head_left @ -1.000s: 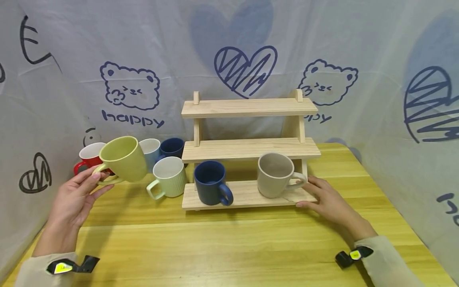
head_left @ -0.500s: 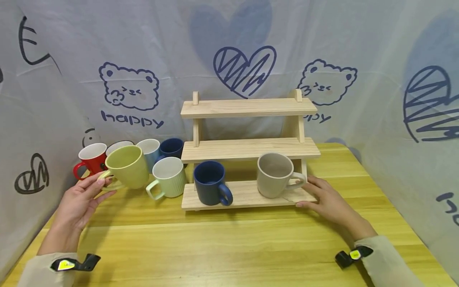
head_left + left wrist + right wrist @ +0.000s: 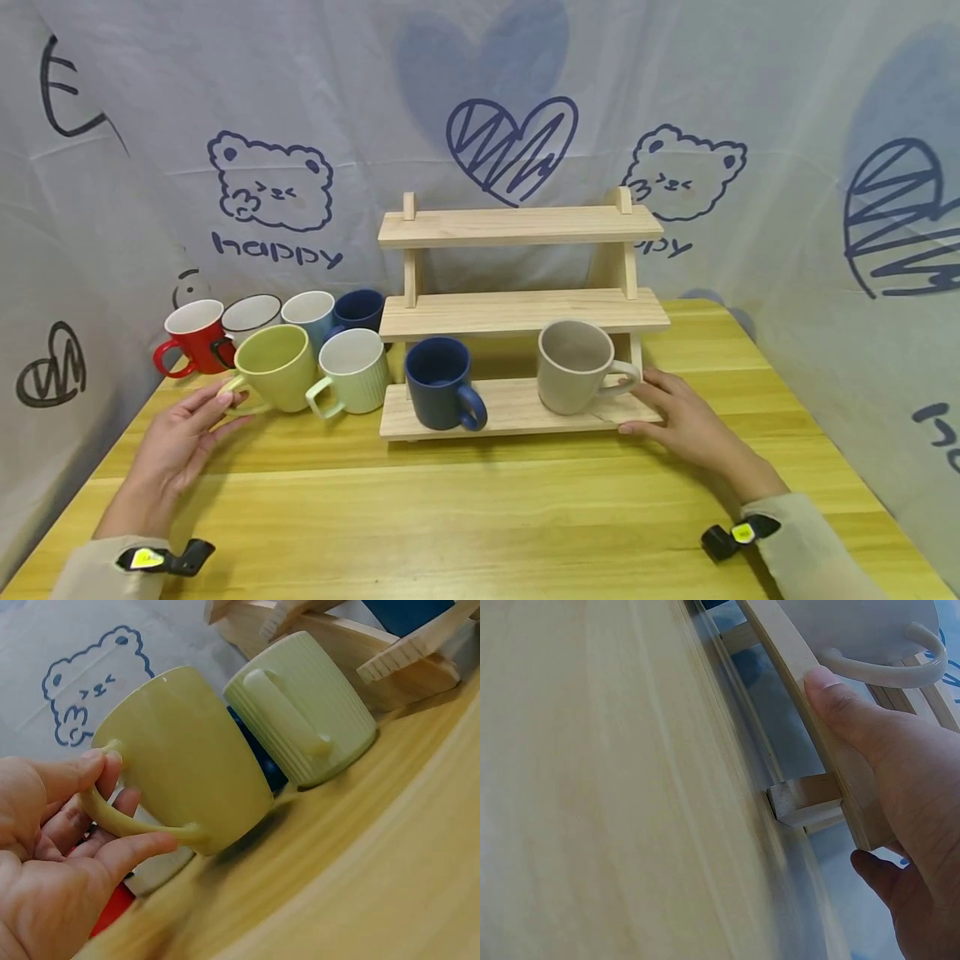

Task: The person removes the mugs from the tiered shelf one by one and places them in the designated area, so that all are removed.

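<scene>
My left hand [image 3: 180, 437] pinches the handle of a yellow mug [image 3: 279, 371], thumb on top and fingers curled beneath it in the left wrist view. The mug is upright at the table's left side, just left of a pale green ribbed mug [image 3: 354, 371]; whether its base touches the table I cannot tell. At the right, my right hand [image 3: 686, 421] grips the end of the bottom board of a three-tier wooden rack [image 3: 517, 408], its thumb [image 3: 847, 705] on the front edge. A beige mug [image 3: 573, 367] and a navy mug [image 3: 441, 383] stand on that board.
Behind the yellow mug stand a red mug [image 3: 197, 333], a black-rimmed white mug [image 3: 251, 317], a light blue mug [image 3: 309, 312] and a dark blue mug [image 3: 360, 308]. A printed cloth [image 3: 360, 108] encloses the wooden table [image 3: 465, 517] at back and sides.
My left hand has lowered the yellow mug toward the table and slightly right, beside the pale green mug, uncovering the red and black-rimmed mugs. The right hand and rack have stayed put.
</scene>
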Available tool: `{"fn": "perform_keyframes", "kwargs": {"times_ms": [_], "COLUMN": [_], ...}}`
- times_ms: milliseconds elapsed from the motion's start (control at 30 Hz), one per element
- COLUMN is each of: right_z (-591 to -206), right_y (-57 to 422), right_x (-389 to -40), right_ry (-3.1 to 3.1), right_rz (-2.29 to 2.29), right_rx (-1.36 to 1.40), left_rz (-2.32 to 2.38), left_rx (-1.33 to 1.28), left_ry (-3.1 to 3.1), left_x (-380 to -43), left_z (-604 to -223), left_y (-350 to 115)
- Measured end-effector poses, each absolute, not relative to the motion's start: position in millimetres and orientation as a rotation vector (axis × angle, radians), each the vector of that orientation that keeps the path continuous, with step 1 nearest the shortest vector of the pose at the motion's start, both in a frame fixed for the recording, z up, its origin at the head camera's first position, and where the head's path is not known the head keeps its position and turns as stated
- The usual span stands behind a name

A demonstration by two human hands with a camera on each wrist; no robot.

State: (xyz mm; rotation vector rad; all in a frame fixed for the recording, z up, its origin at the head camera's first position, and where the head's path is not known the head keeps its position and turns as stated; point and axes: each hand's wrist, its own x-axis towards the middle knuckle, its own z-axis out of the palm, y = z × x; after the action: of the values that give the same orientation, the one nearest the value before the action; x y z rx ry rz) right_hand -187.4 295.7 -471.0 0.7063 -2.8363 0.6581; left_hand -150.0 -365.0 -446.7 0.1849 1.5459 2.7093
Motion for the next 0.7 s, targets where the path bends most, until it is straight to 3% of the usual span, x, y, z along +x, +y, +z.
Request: {"fn": "perform_keyframes", "kwargs": {"times_ms": [700], "right_z": [-471.1], "right_y": [296.2], "right_x": [-187.3], "right_ry": [-2.848], "right_rz": [0.647], "right_rx": [0.695], "left_rz": [2.638], "left_rx": [0.192], "left_ry": [1.6], "left_x": [-148.5], "left_z": [-459.8], "left_y": [-358.0]}}
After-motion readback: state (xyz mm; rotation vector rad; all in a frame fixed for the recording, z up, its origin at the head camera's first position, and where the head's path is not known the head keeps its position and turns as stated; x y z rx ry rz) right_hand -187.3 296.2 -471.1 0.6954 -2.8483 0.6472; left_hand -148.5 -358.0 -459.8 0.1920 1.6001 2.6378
